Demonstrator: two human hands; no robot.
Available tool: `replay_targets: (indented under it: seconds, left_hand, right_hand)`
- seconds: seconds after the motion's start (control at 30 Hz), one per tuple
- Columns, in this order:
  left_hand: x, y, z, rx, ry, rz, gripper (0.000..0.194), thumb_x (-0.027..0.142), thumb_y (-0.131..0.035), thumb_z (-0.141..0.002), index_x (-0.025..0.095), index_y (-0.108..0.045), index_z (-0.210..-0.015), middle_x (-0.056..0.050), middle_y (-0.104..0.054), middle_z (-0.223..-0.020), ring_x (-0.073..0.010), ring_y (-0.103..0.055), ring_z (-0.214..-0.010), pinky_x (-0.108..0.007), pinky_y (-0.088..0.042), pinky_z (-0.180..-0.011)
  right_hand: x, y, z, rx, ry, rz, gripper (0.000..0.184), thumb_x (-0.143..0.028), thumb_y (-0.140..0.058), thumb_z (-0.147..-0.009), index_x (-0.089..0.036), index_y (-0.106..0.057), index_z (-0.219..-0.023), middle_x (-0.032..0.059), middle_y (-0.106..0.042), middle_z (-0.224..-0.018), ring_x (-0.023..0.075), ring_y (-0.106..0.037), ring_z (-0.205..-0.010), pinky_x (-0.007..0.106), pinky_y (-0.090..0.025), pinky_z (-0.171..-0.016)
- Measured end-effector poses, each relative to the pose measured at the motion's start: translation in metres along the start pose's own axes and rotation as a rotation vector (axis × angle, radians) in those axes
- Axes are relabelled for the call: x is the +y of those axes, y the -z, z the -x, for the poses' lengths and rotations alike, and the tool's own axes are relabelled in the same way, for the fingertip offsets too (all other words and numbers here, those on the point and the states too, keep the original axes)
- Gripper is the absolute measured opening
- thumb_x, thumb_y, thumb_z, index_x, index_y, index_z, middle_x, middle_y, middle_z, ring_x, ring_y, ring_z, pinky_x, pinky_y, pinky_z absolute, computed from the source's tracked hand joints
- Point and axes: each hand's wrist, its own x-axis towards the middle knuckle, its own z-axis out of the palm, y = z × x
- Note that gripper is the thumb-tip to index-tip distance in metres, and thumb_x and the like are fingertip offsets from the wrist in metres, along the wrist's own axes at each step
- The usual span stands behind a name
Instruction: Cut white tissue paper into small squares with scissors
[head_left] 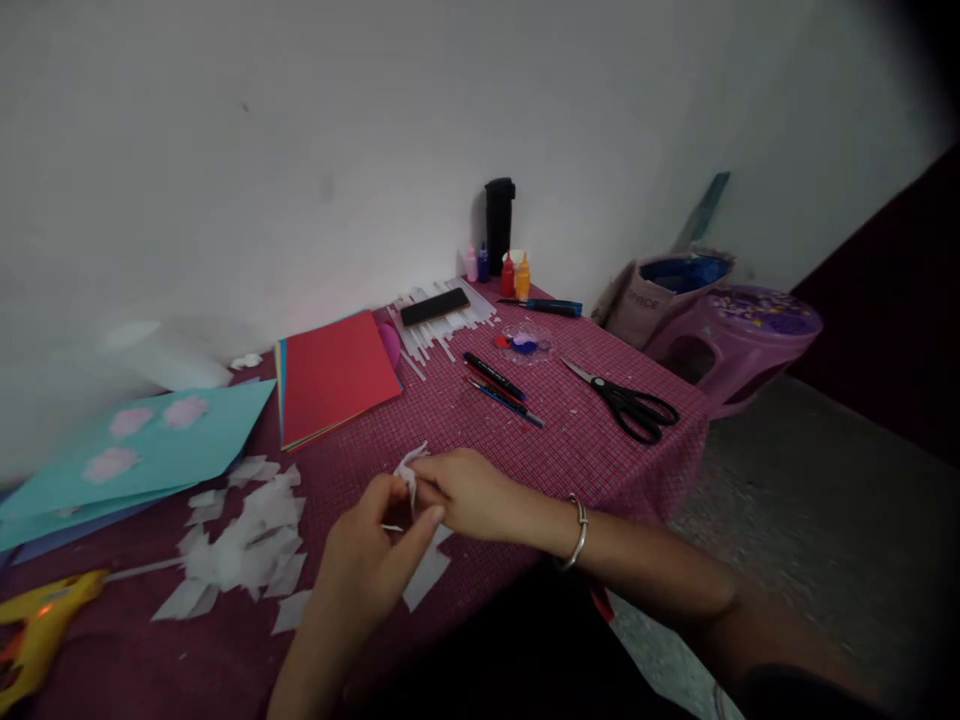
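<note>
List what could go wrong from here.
The yellow glue gun shows an orange light, so it may be hot enough to burn skin. The scissors lie near the table's edge and might get knocked off. The thin white piece between left hand and right hand could tear.

Table (465,450): checked cloth cover. Bangle (582,533): shiny, metallic. Sheets (337,375): smooth, matt paper. Glue gun (52,620): yellow plastic.
</note>
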Motion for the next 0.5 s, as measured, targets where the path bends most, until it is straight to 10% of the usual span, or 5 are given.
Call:
replay_targets:
  seconds: [0.17,0.3,0.5]
  left_hand:
    - [0.009,0.029,0.008,0.238,-0.028,0.354,0.018,0.028,-0.069,-0.069,0.02,-0.057,-0.079,0.007,-0.052,-0.061,-0.0106,-0.053,-0.059,-0.021,-0.042,-0.056]
    - [-0.013,-0.001,0.045,0.451,0.222,0.904,0.037,0.026,-0.075,-0.063,0.021,-0.058,-0.095,0.001,-0.068,-0.083,-0.0148,-0.064,-0.075,-0.023,-0.049,-0.065]
    - [-0.057,-0.031,0.086,0.14,0.571,1.337,0.041,0.034,-0.07,-0.07,0.015,-0.059,-0.105,-0.01,-0.072,-0.099,-0.0228,-0.068,-0.088,-0.033,-0.053,-0.074]
  right_hand:
    - [-0.041,0.038,-0.035,0.025,0.281,0.209,0.021,-0.021,-0.04,-0.094,-0.014,-0.059,-0.089,0.0059,-0.066,-0.079,0.0152,-0.057,-0.068,0.027,-0.032,-0.057]
    - [-0.062,0.026,-0.043,-0.184,0.525,0.326,0.015,-0.011,-0.046,-0.089,-0.011,-0.061,-0.093,0.009,-0.068,-0.081,0.0189,-0.061,-0.075,0.027,-0.036,-0.058]
    - [-0.051,-0.041,-0.03,-0.523,0.395,0.291,0.021,-0.016,-0.047,-0.089,-0.012,-0.068,-0.088,0.011,-0.071,-0.084,0.0209,-0.065,-0.075,0.028,-0.039,-0.06]
